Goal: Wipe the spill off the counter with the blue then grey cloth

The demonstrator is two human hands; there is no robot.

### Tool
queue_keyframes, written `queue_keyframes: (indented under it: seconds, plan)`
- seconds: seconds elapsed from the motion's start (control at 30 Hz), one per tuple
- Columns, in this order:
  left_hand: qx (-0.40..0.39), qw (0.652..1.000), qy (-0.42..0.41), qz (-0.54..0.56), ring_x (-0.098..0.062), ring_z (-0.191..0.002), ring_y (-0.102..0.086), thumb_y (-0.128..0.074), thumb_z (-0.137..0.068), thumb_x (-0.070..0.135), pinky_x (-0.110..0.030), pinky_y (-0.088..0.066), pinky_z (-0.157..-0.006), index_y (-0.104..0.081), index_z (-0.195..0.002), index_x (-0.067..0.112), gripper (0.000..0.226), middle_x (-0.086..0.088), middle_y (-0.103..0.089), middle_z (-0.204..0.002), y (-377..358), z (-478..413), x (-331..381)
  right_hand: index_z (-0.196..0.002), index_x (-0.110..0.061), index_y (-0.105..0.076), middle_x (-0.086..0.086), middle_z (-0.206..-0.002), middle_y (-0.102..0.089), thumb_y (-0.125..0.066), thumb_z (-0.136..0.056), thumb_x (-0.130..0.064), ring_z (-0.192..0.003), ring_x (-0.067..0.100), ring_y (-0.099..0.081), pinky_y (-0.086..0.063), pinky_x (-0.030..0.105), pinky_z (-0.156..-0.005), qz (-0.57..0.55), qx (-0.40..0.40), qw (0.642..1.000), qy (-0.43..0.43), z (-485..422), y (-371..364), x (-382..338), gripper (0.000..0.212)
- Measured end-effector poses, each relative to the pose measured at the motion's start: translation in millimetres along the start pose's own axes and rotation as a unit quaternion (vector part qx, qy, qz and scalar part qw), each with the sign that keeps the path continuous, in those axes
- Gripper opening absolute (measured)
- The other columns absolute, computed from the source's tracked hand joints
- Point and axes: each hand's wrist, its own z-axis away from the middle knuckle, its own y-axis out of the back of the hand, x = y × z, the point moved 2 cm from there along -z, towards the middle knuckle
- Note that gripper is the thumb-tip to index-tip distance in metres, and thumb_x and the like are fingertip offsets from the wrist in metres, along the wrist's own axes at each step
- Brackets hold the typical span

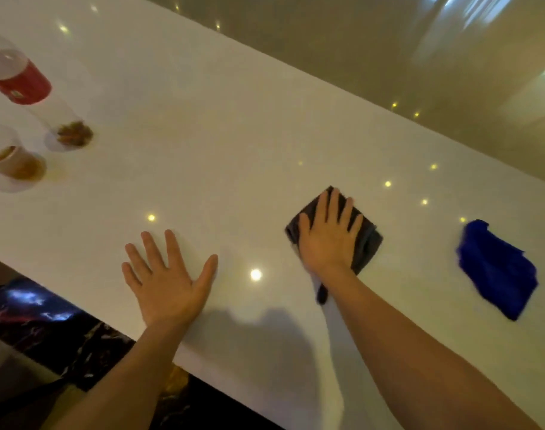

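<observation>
My right hand presses flat on a folded grey cloth on the white counter, fingers spread over it. A crumpled blue cloth lies loose on the counter to the right of that hand. My left hand rests palm down on the bare counter, fingers apart, holding nothing. A faint yellowish stain shows beside the cups at the far left; I see no other spill.
Three clear plastic cups stand at the far left: one with a red band, one with brown bits at its base, one with amber liquid. The counter's near edge runs diagonally at lower left, a dark floor below.
</observation>
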Motion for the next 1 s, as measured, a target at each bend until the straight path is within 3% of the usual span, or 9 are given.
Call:
queue_keyframes:
  seconds: [0.13,0.3,0.37,0.43,0.53,0.63,0.73,0.83,1.0]
  plan:
    - [-0.050,0.999,0.010,-0.009,-0.036,-0.152,0.019,-0.003,-0.075,0.090,-0.056,0.007,-0.122,0.011,-0.157,0.028,0.104,-0.010,0.018,-0.167,7,1,5,-0.163,-0.019,-0.019,0.002,-0.173,-0.010,-0.033,-0.102,-0.059,-0.159,0.033,0.002,-0.008,0.062,-0.125,-0.044,-0.135,0.932,0.333,116,-25,-64,0.075]
    - [-0.089,0.996,0.014,0.010,-0.043,-0.131,-0.037,-0.034,-0.072,0.091,-0.060,-0.032,-0.107,-0.042,-0.140,0.020,0.098,-0.016,-0.034,-0.149,25,53,24,-0.163,-0.030,-0.012,0.003,-0.172,-0.010,-0.057,-0.093,-0.059,-0.157,0.035,-0.006,-0.019,0.056,-0.125,-0.210,-0.130,0.969,0.019,131,2,-12,0.087]
    - [-0.114,0.993,-0.004,-0.013,-0.037,-0.117,-0.047,-0.056,-0.078,0.074,-0.051,-0.042,-0.099,-0.057,-0.119,0.015,0.073,-0.017,-0.047,-0.134,22,79,46,-0.161,-0.022,-0.014,0.013,-0.161,-0.028,-0.064,-0.091,-0.054,-0.145,0.037,-0.031,-0.035,0.048,-0.116,-0.188,-0.126,0.971,-0.081,137,6,0,0.092]
    - [-0.161,0.985,-0.005,0.060,-0.033,-0.102,-0.056,-0.064,-0.089,0.046,-0.045,-0.049,-0.091,-0.060,-0.094,0.012,0.035,-0.016,-0.060,-0.115,33,94,72,-0.148,-0.015,-0.040,0.014,-0.138,-0.055,-0.069,-0.092,-0.036,-0.124,0.033,-0.054,-0.048,0.042,-0.103,-0.273,-0.154,0.943,-0.115,142,6,-4,0.066]
    - [-0.298,0.877,0.059,0.372,-0.037,-0.092,-0.069,-0.061,-0.094,0.013,-0.049,-0.056,-0.089,-0.064,-0.093,0.003,0.011,-0.022,-0.073,-0.096,58,101,110,-0.103,-0.017,-0.070,0.011,-0.106,-0.075,-0.066,-0.095,-0.018,-0.097,0.030,-0.071,-0.058,0.047,-0.095,-0.544,-0.202,0.797,-0.166,145,24,4,0.009]
    - [-0.405,0.709,0.087,0.571,-0.046,-0.105,-0.066,-0.058,-0.095,0.007,-0.053,-0.055,-0.086,-0.062,-0.120,0.004,0.026,-0.029,-0.070,-0.116,71,110,150,-0.111,-0.015,-0.073,0.016,-0.112,-0.078,-0.063,-0.100,-0.017,-0.104,0.034,-0.075,-0.059,0.053,-0.095,-0.779,-0.209,0.551,-0.214,149,47,50,0.015]
    - [-0.449,0.687,0.032,0.571,-0.043,-0.095,-0.068,-0.061,-0.093,0.008,-0.052,-0.057,-0.077,-0.059,-0.121,0.003,0.028,-0.027,-0.072,-0.108,51,140,211,-0.126,-0.012,-0.067,0.023,-0.124,-0.073,-0.065,-0.097,-0.020,-0.112,0.044,-0.071,-0.058,0.060,-0.092,-0.850,-0.133,0.439,-0.258,169,54,139,0.030]
    - [-0.456,0.701,0.007,0.548,-0.037,-0.080,-0.072,-0.061,-0.092,0.004,-0.045,-0.062,-0.064,-0.058,-0.112,0.002,0.021,-0.026,-0.072,-0.097,8,191,281,-0.124,-0.016,-0.067,0.021,-0.117,-0.076,-0.069,-0.094,-0.017,-0.104,0.044,-0.074,-0.062,0.056,-0.081,-0.835,-0.009,0.443,-0.325,200,57,231,0.030]
    - [-0.492,0.711,0.073,0.497,-0.041,-0.095,-0.069,-0.055,-0.093,0.003,-0.052,-0.060,-0.067,-0.058,-0.114,0.002,0.021,-0.027,-0.067,-0.113,-55,237,322,-0.128,-0.018,-0.060,0.016,-0.123,-0.070,-0.069,-0.092,-0.008,-0.106,0.036,-0.070,-0.059,0.058,-0.094,-0.706,0.046,0.575,-0.412,227,44,305,0.039]
